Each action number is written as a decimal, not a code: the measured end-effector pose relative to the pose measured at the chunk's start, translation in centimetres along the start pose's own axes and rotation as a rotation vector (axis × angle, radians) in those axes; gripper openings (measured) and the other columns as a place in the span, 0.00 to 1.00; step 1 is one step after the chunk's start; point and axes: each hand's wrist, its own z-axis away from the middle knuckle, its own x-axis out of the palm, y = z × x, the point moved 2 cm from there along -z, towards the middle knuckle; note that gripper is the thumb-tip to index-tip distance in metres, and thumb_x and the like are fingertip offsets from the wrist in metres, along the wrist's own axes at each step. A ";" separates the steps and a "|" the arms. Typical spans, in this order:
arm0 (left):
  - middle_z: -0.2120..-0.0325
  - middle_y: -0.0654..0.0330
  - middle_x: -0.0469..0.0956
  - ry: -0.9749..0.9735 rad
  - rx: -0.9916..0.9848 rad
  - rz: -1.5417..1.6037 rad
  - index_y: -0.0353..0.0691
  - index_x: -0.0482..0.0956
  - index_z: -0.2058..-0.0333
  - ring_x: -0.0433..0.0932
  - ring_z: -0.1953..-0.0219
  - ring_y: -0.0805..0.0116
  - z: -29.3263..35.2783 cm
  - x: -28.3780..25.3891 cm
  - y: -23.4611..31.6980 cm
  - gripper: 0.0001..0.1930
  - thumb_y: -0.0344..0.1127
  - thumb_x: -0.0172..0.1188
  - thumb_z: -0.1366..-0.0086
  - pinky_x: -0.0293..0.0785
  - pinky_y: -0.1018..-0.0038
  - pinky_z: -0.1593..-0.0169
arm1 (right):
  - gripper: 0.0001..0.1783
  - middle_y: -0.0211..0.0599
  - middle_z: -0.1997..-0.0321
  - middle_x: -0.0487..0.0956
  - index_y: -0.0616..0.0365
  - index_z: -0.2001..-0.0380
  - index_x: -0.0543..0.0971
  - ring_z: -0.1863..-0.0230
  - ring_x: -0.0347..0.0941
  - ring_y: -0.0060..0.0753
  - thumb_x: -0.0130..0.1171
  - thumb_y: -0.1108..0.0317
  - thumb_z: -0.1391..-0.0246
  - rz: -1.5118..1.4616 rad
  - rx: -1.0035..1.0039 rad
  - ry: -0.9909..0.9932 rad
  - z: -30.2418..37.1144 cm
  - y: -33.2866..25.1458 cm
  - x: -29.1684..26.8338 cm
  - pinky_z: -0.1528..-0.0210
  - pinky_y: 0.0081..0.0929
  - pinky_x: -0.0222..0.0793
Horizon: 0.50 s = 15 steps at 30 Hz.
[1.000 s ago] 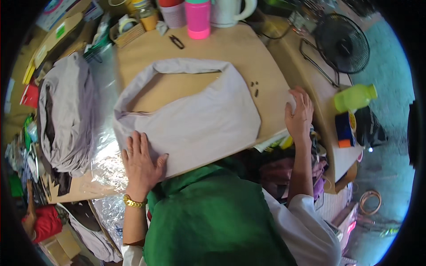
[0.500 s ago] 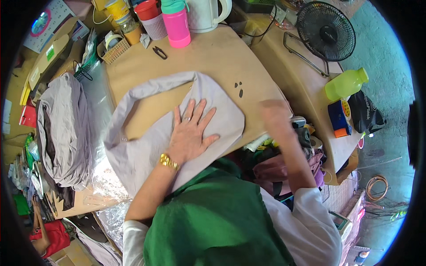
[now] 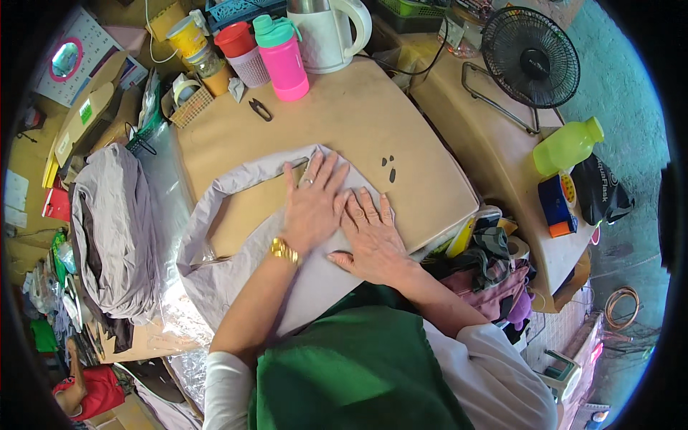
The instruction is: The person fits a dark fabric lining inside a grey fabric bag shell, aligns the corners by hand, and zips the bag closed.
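A light grey fabric bag [image 3: 236, 283] with a long looped strap lies flat on the tan-covered table [image 3: 358, 107]. My left hand [image 3: 313, 208], with a ring and a gold watch, presses on the cloth near the base of the strap, fingers spread and pointing away from me. Beside it, my right hand [image 3: 373, 240] rests flat on the same fabric, thumb out to the left. The two hands touch or nearly touch at the left thumb and right fingertips. Neither hand grips anything. Part of the bag is hidden under my hands and forearms.
Small black thread snips [image 3: 260, 110] lie beyond the bag, by a pink bottle [image 3: 284, 64] and white kettle [image 3: 320, 36]. Folded grey fabric [image 3: 118, 229] is stacked left on clear plastic. At right are a black fan [image 3: 530, 57], green bottle [image 3: 566, 148] and tape dispenser [image 3: 557, 206].
My right hand has come in from the right and now lies on the fabric. My left hand has moved slightly toward the strap. The view has shifted a little.
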 end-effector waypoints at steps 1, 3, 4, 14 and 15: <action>0.33 0.61 0.56 -0.030 -0.007 -0.005 0.48 0.60 0.35 0.49 0.30 0.57 -1.0 0.2 -0.6 0.27 0.49 0.43 0.30 0.37 0.38 0.33 | 0.49 0.55 0.28 0.51 0.63 0.34 0.57 0.25 0.37 0.55 0.52 0.37 0.47 -0.009 0.002 0.017 0.2 0.2 0.0 0.29 0.60 0.28; 0.32 0.60 0.54 -0.041 -0.008 0.040 0.49 0.58 0.34 0.48 0.29 0.57 -2.1 0.7 -1.5 0.28 0.49 0.43 0.30 0.36 0.38 0.33 | 0.48 0.55 0.28 0.51 0.57 0.33 0.58 0.26 0.38 0.58 0.52 0.36 0.48 -0.026 0.000 0.050 0.7 0.3 0.0 0.30 0.61 0.29; 0.32 0.60 0.53 -0.045 -0.019 0.057 0.49 0.57 0.34 0.47 0.29 0.57 -2.4 0.9 -2.0 0.29 0.50 0.42 0.30 0.35 0.38 0.33 | 0.47 0.55 0.28 0.51 0.53 0.33 0.59 0.26 0.39 0.58 0.53 0.35 0.49 -0.008 -0.006 0.062 0.6 0.2 -0.2 0.30 0.62 0.30; 0.31 0.54 0.50 -0.284 0.126 0.143 0.46 0.57 0.34 0.44 0.28 0.53 9.6 -3.6 0.0 0.32 0.49 0.49 0.34 0.35 0.40 0.33 | 0.43 0.56 0.29 0.52 0.41 0.34 0.63 0.29 0.45 0.64 0.61 0.42 0.53 0.118 0.006 0.100 1.9 4.8 -1.8 0.33 0.65 0.40; 0.32 0.53 0.51 -0.276 -0.012 0.035 0.47 0.59 0.35 0.45 0.29 0.52 10.9 -4.8 -2.8 0.31 0.49 0.50 0.34 0.36 0.40 0.33 | 0.43 0.56 0.29 0.52 0.41 0.34 0.62 0.29 0.45 0.64 0.61 0.42 0.53 0.122 -0.012 0.079 2.2 5.3 -1.8 0.33 0.65 0.40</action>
